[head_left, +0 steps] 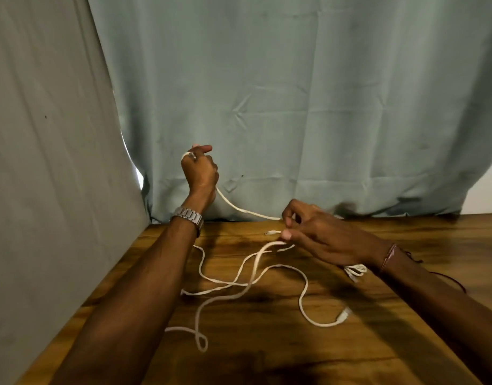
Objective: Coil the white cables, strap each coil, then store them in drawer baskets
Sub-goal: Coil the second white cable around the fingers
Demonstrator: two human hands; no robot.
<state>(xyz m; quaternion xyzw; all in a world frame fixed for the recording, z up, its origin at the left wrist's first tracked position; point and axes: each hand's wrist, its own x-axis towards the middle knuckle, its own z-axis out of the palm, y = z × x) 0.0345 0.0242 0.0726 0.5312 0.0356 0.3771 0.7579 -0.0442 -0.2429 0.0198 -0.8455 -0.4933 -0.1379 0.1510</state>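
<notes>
A grey-green curtain (294, 107) fills the back and left of your view, hiding whatever stands behind it; only a pale sliver shows at the far right. Below it, the wooden table (294, 357) runs out of frame at the bottom and right. Across it sprawls a white cable (250, 282) in loose, crossing loops, one plug (343, 315) lying near your right forearm; part of the cable passes under your left forearm, unseen. Your left hand (200, 170), raised above the table's far edge, is closed around the cable, a strand wrapped over the fingers. Your right hand (317, 232), low over the table, pinches the cable between thumb and fingers; a small connector (271, 233) sticks out beside it. A second white bundle (356, 270) peeks from under your right wrist, mostly hidden. A metal watch (187, 215) sits on your left wrist.
</notes>
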